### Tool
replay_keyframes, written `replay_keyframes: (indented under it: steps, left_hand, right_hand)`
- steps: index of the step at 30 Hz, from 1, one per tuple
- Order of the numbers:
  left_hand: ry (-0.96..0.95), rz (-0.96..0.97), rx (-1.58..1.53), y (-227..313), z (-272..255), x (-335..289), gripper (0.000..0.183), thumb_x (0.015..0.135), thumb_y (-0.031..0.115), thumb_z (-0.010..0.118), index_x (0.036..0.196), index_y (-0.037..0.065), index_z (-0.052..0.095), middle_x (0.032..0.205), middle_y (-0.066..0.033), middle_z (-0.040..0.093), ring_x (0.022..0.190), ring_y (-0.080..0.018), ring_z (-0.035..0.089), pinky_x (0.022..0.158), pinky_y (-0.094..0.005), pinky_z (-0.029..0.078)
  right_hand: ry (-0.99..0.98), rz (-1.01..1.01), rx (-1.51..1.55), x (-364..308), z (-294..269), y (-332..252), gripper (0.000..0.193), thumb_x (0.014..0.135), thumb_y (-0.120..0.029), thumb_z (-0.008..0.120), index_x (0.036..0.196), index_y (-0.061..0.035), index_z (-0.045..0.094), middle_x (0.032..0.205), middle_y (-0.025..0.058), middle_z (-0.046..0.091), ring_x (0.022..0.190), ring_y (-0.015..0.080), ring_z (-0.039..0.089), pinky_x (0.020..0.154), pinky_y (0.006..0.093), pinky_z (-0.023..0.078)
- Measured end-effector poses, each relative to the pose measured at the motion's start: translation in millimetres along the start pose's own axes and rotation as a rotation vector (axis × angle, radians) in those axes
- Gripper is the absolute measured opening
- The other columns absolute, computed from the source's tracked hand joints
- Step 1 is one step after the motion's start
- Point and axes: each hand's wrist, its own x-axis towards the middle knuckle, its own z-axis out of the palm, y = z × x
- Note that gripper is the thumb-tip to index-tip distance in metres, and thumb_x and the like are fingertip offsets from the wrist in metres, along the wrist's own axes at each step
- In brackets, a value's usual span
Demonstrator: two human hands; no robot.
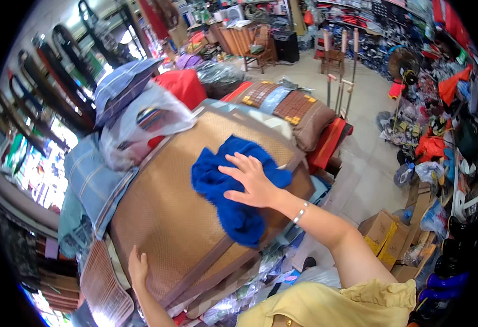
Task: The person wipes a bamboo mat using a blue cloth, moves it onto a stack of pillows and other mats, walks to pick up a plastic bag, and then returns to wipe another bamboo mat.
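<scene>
1. Head view: right hand (252, 182) lies flat on a blue cloth (233, 191), fingers spread and pressed down, pinching nothing. The cloth sits bunched on the upper right part of a woven brown mat (168, 207), which lies on top of a stack of bedding.
2. Head view: left hand (137, 267) rests on the near edge of the mat, fingers together, palm against the dark border. Whether the thumb hooks under the edge, I cannot tell.
3. Head view, surroundings: clear plastic bag (141, 125) with folded goods touches the mat's far left corner; striped pillows (94, 180) lie just beside the left edge; brown cushions (293, 111) sit beyond the far end. Tiled floor (358, 163) and cardboard boxes (383, 231) are to the right, well below.
4. Judgement, the step looks like wiping the mat with the cloth. To do it well: keep the palm flat so the cloth stays spread rather than wadded, stroke along the weave, hold the near edge steady with the left hand so the mat does not slide off the stack.
5. Risk, as a guess: the cloth's hanging end may snag on the raised border; the bag could get nudged.
</scene>
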Motion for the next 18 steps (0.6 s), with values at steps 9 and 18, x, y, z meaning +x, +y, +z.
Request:
replay_keyframes:
  steps: [9, 18]
  left_hand:
    - [0.248, 0.137, -0.087, 108.1, 67.9, 8.3, 0.047, 0.095, 0.019, 0.050, 0.137, -0.003, 0.048, 0.142, -0.0223, 0.047, 0.133, -0.0365, 0.042, 0.111, -0.0422, 0.031]
    - [0.324, 0.019, 0.219, 149.2, 81.1, 2.3, 0.042, 0.098, 0.028, 0.050, 0.131, 0.002, 0.054, 0.124, -0.0171, 0.061, 0.107, -0.0280, 0.060, 0.093, -0.0387, 0.049]
  right_hand:
    - [0.159, 0.942, -0.004, -327.1, -175.3, 115.4, 0.020, 0.089, -0.020, 0.061, 0.095, -0.0025, 0.067, 0.091, 0.0137, 0.067, 0.091, 0.0257, 0.063, 0.076, 0.0373, 0.048]
    - [0.230, 1.532, 0.195, -418.2, -252.8, 176.2, 0.030, 0.095, -0.025, 0.056, 0.082, -0.0014, 0.068, 0.072, 0.0124, 0.068, 0.068, 0.0245, 0.064, 0.068, 0.0361, 0.049]
